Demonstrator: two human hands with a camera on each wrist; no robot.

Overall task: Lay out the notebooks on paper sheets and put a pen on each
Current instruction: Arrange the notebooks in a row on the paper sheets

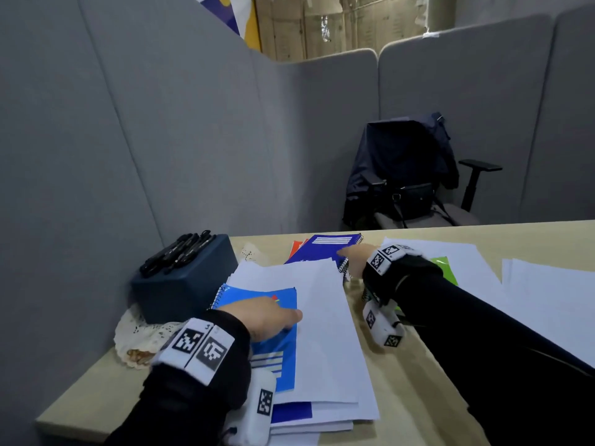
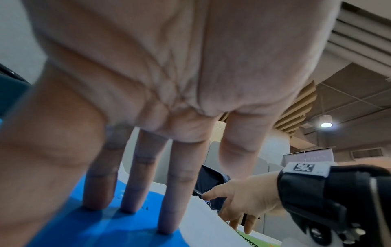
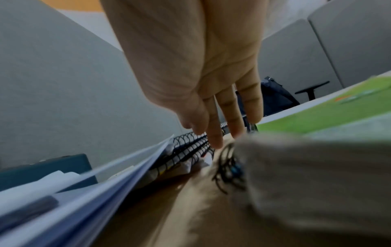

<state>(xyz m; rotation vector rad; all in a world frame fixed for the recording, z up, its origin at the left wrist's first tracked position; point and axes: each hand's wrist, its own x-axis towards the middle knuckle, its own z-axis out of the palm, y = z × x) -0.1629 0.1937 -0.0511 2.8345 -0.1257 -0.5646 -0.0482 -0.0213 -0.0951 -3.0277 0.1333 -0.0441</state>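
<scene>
grey-partitioned desk (image 1: 402, 365): right hand (image 1: 355, 257), fingers straight, reaches far-left to dark blue notebook (image 1: 322, 249), spiral edge running near-to-far just beside fingertips. left hand (image 1: 264, 318), flat w/ fingers spread, presses light blue notebook (image 1: 273, 355) near-left. pens (image 1: 177, 252) far left, nearer the left hand.

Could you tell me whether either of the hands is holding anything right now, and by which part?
Nothing is gripped: left hand presses straight fingers on the light-blue notebook's cover; right hand reaches the dark-blue notebook's spiral edge.

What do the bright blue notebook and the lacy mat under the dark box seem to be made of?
Light blue notebook: glossy card or plastic-coated cover, since it shines, bound with a metal-looking wire spiral. Lacy mat: probably a paper or fabric doily, going by its scalloped, perforated white edge; which of the two is unclear.
</scene>
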